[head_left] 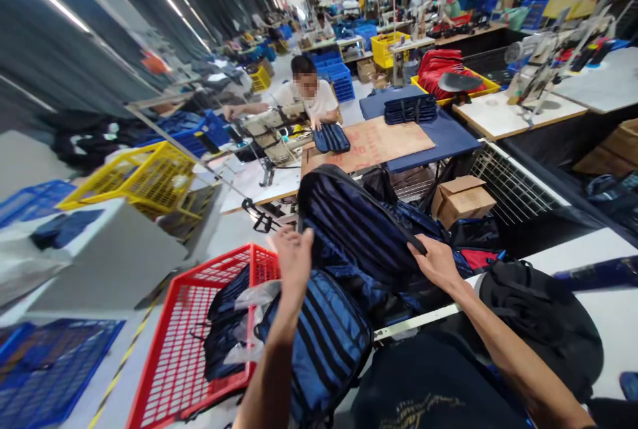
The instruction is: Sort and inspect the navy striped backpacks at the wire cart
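Note:
Both of my hands are at a dark navy backpack piece [359, 230] with black stripes, raised and tilted in front of me. At its lower left edge, my left hand [294, 256] has its fingers curled in against the rim. My right hand [436, 259] pinches the black edging on the right side between thumb and fingers. Below it lies a blue backpack [331, 333] with black stripes, partly behind my left forearm. More dark blue fabric sits under the raised piece, mostly hidden.
A red crate [174, 323] with dark pieces stands at left. A black backpack [543, 323] lies on the white table at right. Ahead, a co-worker [312, 97] handles a striped piece [331, 138] at a sewing machine. A cardboard box [462, 200] sits beyond my right hand.

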The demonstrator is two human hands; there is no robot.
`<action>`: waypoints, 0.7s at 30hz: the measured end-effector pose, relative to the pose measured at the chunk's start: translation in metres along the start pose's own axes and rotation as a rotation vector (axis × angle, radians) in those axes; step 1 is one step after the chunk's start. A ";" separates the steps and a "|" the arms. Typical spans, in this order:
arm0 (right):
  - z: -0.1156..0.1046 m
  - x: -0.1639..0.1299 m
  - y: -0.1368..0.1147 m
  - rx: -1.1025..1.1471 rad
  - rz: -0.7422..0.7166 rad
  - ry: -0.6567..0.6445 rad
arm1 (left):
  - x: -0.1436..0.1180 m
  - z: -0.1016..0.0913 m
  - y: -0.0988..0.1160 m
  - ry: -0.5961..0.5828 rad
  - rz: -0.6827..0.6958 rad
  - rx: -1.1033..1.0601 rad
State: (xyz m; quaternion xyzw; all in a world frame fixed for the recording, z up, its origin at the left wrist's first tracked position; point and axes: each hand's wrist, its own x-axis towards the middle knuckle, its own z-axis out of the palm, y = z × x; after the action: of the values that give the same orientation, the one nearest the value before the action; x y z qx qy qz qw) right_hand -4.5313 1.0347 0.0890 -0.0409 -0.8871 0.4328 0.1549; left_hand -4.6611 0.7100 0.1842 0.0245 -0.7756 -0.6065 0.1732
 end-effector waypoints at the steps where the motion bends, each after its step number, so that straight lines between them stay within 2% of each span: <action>1: 0.001 0.000 -0.009 -0.099 -0.020 -0.015 | -0.021 0.009 -0.009 -0.087 -0.054 -0.010; 3: 0.005 0.000 -0.024 -0.307 -0.054 -0.064 | -0.064 0.031 -0.019 -0.291 -0.207 -0.116; 4: 0.007 -0.001 -0.029 -0.388 -0.067 -0.093 | -0.083 0.043 -0.021 -0.353 -0.311 -0.200; 6: 0.012 -0.004 -0.035 -0.510 -0.095 -0.144 | -0.108 0.063 -0.021 -0.392 -0.514 -0.401; 8: 0.016 -0.007 -0.036 -0.585 -0.125 -0.167 | -0.116 0.074 -0.018 -0.356 -0.644 -0.558; 11: 0.021 -0.013 -0.032 -0.641 -0.162 -0.181 | -0.114 0.075 -0.017 -0.331 -0.666 -0.585; 14: 0.028 -0.018 -0.029 -0.650 -0.185 -0.199 | -0.113 0.071 -0.021 -0.361 -0.641 -0.484; 17: 0.033 -0.023 -0.028 -0.636 -0.192 -0.229 | -0.115 0.069 -0.029 -0.343 -0.638 -0.405; 19: 0.033 -0.028 -0.024 -0.624 -0.173 -0.255 | -0.110 0.065 -0.035 -0.280 -0.624 -0.410; 21: 0.028 -0.035 -0.018 -0.581 -0.130 -0.273 | -0.099 0.056 -0.039 -0.164 -0.592 -0.448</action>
State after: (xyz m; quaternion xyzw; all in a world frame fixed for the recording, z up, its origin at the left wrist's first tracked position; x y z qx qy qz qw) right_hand -4.5057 0.9950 0.0780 0.0317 -0.9869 0.1521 0.0434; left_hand -4.5918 0.7763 0.1119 0.1606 -0.5942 -0.7849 -0.0711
